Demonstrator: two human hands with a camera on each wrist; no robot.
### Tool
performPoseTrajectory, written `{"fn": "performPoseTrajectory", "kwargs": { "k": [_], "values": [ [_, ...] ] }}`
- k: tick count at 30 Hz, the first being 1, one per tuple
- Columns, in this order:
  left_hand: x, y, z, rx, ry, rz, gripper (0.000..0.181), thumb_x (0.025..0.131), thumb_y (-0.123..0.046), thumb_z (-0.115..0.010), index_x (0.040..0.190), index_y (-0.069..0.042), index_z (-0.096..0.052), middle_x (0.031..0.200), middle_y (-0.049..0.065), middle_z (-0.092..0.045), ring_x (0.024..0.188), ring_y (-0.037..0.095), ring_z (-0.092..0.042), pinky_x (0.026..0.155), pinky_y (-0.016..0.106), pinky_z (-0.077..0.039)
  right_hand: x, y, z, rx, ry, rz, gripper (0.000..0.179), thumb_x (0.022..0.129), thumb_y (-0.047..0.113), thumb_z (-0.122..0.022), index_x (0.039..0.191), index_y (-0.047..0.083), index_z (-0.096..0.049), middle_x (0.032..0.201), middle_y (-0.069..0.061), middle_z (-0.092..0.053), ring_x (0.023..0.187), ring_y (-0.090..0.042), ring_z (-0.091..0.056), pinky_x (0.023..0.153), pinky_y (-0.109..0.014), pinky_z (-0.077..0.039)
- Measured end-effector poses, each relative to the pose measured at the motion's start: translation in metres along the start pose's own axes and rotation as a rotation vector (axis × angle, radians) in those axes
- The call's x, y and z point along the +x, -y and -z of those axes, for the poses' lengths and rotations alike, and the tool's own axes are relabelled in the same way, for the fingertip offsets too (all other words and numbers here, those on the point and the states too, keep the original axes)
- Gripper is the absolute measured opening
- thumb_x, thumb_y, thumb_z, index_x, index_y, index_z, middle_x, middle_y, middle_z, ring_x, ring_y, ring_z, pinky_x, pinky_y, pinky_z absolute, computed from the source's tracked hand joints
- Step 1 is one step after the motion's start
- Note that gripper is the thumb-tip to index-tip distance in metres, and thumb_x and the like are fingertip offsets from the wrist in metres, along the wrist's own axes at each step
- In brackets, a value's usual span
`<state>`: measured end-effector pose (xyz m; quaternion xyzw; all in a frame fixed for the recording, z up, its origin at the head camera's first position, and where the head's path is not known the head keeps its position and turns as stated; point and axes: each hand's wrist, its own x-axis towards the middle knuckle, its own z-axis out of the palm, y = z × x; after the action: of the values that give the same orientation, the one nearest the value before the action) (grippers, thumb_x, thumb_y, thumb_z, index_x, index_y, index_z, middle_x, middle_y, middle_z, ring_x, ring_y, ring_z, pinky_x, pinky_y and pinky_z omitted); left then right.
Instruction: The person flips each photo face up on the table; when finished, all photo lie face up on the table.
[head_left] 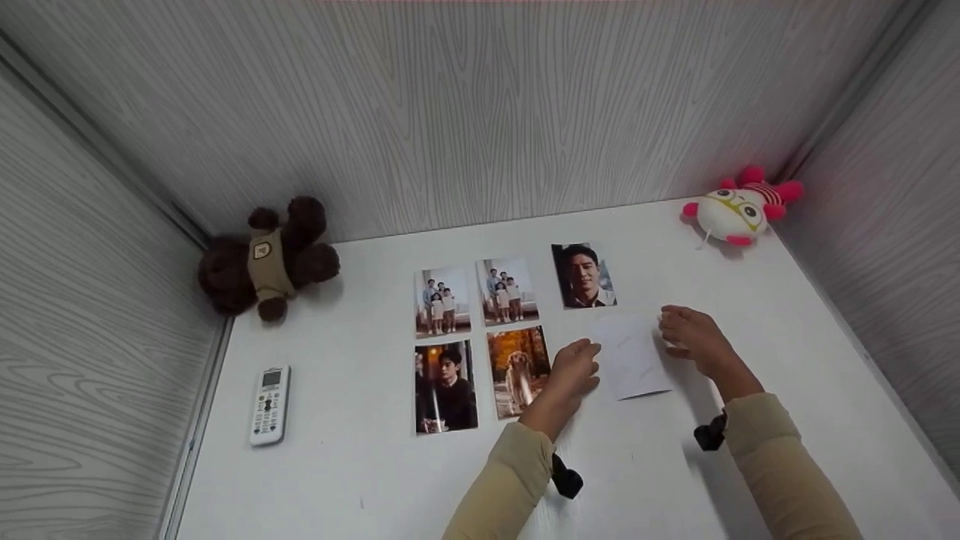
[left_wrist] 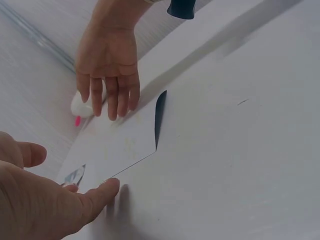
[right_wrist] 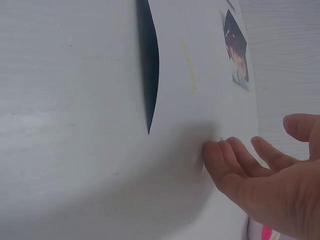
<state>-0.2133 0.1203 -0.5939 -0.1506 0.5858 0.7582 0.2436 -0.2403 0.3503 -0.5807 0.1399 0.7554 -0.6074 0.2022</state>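
Note:
A photo print lies face down, its white back [head_left: 632, 356] showing between the two hands, with the near edge bowed up off the table and a dark underside visible. My left hand [head_left: 576, 370] is at its left edge, where one fingertip touches or nearly touches the border in the left wrist view. Along the right edge is my right hand [head_left: 694, 339], fingers loosely extended, with fingertips at the paper in the right wrist view; firm contact cannot be told. Neither hand pinches anything. Just beyond the white sheet lies a face-up portrait photo [head_left: 584, 276].
Left of the hands are two family photos [head_left: 442, 301] [head_left: 508, 292], a dog photo [head_left: 517, 372] and a seated-person photo [head_left: 446, 388]. A remote control [head_left: 270, 405] and a brown plush bear [head_left: 270, 259] lie at far left. A pink-and-white plush toy [head_left: 739, 210] is in the back right corner.

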Motion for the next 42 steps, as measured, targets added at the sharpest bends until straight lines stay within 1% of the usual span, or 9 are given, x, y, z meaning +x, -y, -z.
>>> {"fn": "performPoseTrajectory", "kwargs": {
  "k": [5, 10, 16, 21, 27, 30, 34, 38, 42],
  "values": [
    [0.003, 0.002, 0.003, -0.075, 0.038, 0.063, 0.059, 0.102, -0.022, -0.053, 0.153, 0.005, -0.037, 0.156, 0.029, -0.039, 0.143, 0.046, -0.042, 0.114, 0.056, -0.042, -0.001, 0.003, -0.01, 0.031, 0.054, -0.048, 0.066, 0.109, 0.034, -0.042, 0.162, 0.004, -0.017, 0.165, -0.029, -0.02, 0.152, -0.044, -0.026, 0.119, -0.054, -0.036],
    [0.003, 0.002, 0.006, -0.134, 0.037, 0.1, 0.057, 0.104, -0.02, -0.05, 0.152, 0.007, -0.036, 0.154, 0.031, -0.041, 0.141, 0.046, -0.045, 0.112, 0.056, -0.045, -0.002, 0.001, -0.011, 0.047, 0.068, -0.069, 0.064, 0.11, 0.036, -0.039, 0.162, 0.004, -0.018, 0.165, -0.028, -0.021, 0.149, -0.041, -0.032, 0.117, -0.05, -0.04],
    [0.001, 0.003, 0.004, -0.132, 0.015, 0.108, 0.054, 0.103, -0.018, -0.052, 0.149, 0.007, -0.041, 0.148, 0.03, -0.048, 0.136, 0.042, -0.051, 0.106, 0.052, -0.051, -0.001, -0.005, -0.009, 0.085, 0.037, -0.111, 0.061, 0.109, 0.036, -0.041, 0.16, 0.007, -0.025, 0.159, -0.022, -0.033, 0.123, -0.021, -0.052, 0.101, -0.033, -0.053],
    [0.0, 0.004, 0.003, -0.116, 0.001, 0.103, 0.048, 0.101, -0.018, -0.054, 0.142, 0.007, -0.049, 0.138, 0.026, -0.056, 0.126, 0.035, -0.059, 0.101, 0.049, -0.054, 0.0, -0.009, -0.008, 0.072, 0.009, -0.113, 0.059, 0.108, 0.034, -0.044, 0.159, 0.006, -0.029, 0.146, -0.013, -0.048, 0.113, -0.015, -0.056, 0.095, -0.027, -0.054],
    [0.001, 0.005, 0.001, -0.194, -0.005, 0.134, 0.044, 0.102, -0.017, -0.054, 0.138, 0.009, -0.049, 0.131, 0.024, -0.06, 0.125, 0.034, -0.061, 0.104, 0.047, -0.053, 0.001, -0.011, -0.008, -0.009, -0.012, -0.087, 0.058, 0.108, 0.033, -0.048, 0.155, 0.003, -0.035, 0.127, -0.004, -0.058, 0.106, -0.012, -0.057, 0.093, -0.026, -0.052],
    [0.0, 0.003, 0.0, -0.217, -0.008, 0.148, 0.043, 0.103, -0.017, -0.055, 0.136, 0.009, -0.05, 0.127, 0.023, -0.062, 0.124, 0.034, -0.062, 0.104, 0.047, -0.053, 0.002, -0.012, -0.008, -0.047, -0.017, -0.084, 0.057, 0.108, 0.033, -0.048, 0.154, 0.002, -0.038, 0.132, -0.008, -0.057, 0.108, -0.013, -0.056, 0.096, -0.028, -0.05],
    [0.001, 0.003, 0.0, -0.237, -0.016, 0.167, 0.039, 0.102, -0.016, -0.055, 0.131, 0.01, -0.052, 0.119, 0.02, -0.062, 0.119, 0.032, -0.064, 0.104, 0.046, -0.053, 0.002, -0.012, -0.009, -0.078, -0.014, -0.074, 0.058, 0.107, 0.034, -0.048, 0.153, -0.001, -0.039, 0.147, -0.021, -0.051, 0.117, -0.016, -0.058, 0.105, -0.036, -0.049],
    [0.001, 0.003, -0.001, -0.225, -0.012, 0.163, 0.028, 0.101, -0.015, -0.056, 0.118, 0.008, -0.057, 0.11, 0.016, -0.061, 0.114, 0.029, -0.063, 0.105, 0.046, -0.052, 0.001, -0.009, -0.011, -0.097, -0.023, -0.067, 0.059, 0.106, 0.035, -0.051, 0.151, -0.003, -0.042, 0.151, -0.021, -0.05, 0.116, -0.012, -0.061, 0.106, -0.036, -0.049],
    [0.002, 0.004, -0.003, -0.191, -0.016, 0.146, 0.016, 0.1, -0.013, -0.056, 0.089, -0.001, -0.057, 0.085, 0.004, -0.056, 0.085, 0.016, -0.059, 0.089, 0.036, -0.055, 0.0, -0.008, -0.012, -0.112, -0.028, -0.064, 0.06, 0.106, 0.038, -0.052, 0.15, -0.001, -0.044, 0.149, -0.019, -0.051, 0.112, -0.009, -0.06, 0.103, -0.033, -0.051]
  ]
}}
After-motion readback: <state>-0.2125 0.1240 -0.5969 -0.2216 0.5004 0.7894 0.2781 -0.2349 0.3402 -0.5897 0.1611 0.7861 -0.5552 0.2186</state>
